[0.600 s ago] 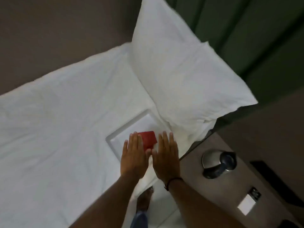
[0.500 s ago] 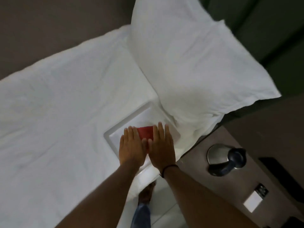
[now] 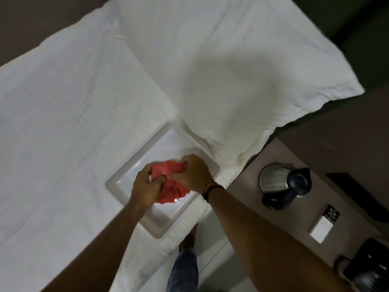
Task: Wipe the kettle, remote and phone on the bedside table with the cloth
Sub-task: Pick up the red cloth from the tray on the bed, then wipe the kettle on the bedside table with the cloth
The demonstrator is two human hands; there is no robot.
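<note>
Both hands, left (image 3: 146,187) and right (image 3: 194,174), closed in a grip on the red cloth (image 3: 168,182) over the white tray (image 3: 124,175) on the bed (image 3: 63,123), bunching it for wiping; kettle (image 3: 284,184) and remote (image 3: 324,225) waiting on the counter (image 3: 248,199) nearby.

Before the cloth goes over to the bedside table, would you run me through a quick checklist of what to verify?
1. Red cloth gripped: ok, left hand and right hand both hold it.
2. Cloth clear of white tray: cannot tell.
3. Kettle upright on bedside table: ok.
4. Remote in view beside kettle: ok.
5. Phone located: cannot tell, dark object at the frame's corner is unclear.
6. Cloth opened flat for wiping: not ok, bunched.
</note>
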